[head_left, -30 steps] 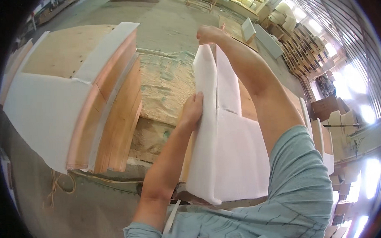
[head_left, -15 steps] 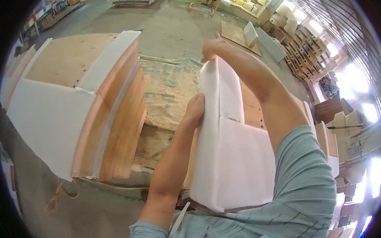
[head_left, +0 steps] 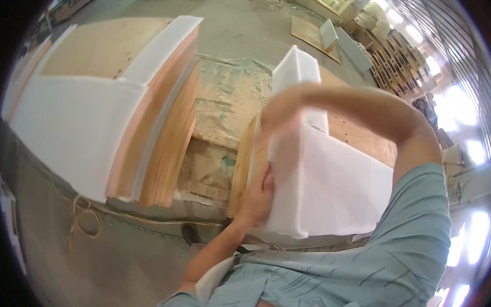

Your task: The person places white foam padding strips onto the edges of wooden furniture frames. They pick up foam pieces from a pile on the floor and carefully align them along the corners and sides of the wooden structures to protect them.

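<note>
A wooden furniture panel covered in white padding [head_left: 342, 184] stands in front of me, its narrow padded side turned to my left. Against the lower part of that side rests my left hand [head_left: 257, 200], thumb upward; its other fingers are mostly hidden. Higher up, my right hand [head_left: 282, 111] crosses over the padding near the step in its upper edge. It is smeared by motion, so its fingers cannot be made out. Bare plywood [head_left: 354, 125] shows beyond the padding on the right.
To the left stands a stack of wooden panels [head_left: 167, 145] with a similar white-covered piece [head_left: 79, 115]. A dusty sheet [head_left: 231, 93] lies between the two groups. A looped cord [head_left: 86, 223] trails over the floor. Stacked wooden parts [head_left: 402, 64] stand at the far right.
My right hand has come back from the panel's far top end toward me. My left hand has slid nearer along the side. The view has shifted, showing more floor in front.
</note>
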Demonstrator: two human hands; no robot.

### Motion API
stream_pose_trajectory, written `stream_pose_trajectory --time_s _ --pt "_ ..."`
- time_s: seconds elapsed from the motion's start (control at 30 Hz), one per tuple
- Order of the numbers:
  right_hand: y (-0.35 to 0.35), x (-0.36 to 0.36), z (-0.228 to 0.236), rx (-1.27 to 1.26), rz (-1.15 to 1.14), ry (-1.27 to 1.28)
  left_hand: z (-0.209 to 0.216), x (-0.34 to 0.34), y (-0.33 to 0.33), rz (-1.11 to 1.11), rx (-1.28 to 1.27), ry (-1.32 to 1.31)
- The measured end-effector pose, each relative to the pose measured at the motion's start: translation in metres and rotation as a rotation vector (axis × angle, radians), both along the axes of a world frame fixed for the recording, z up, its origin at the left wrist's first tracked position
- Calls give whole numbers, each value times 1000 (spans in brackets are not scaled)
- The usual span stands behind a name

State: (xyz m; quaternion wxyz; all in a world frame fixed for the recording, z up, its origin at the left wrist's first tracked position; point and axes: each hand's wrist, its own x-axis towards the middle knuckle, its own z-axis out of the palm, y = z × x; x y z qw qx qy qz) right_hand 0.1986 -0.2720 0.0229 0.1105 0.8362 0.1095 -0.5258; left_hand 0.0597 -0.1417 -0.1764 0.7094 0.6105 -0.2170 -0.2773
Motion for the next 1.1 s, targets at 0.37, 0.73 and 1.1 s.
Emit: stream_pose_trajectory --time_s 0.37,0.73,1.1 --pt "-94 54 -129 -451 -254 260 -11 -47 48 -158 -167 271" --pt "98 -184 -23 -133 338 -57 -44 -62 71 -250 -411 464" --pt "208 -319 -62 1117 -131 -957 -26 -87 7 250 -306 -288"
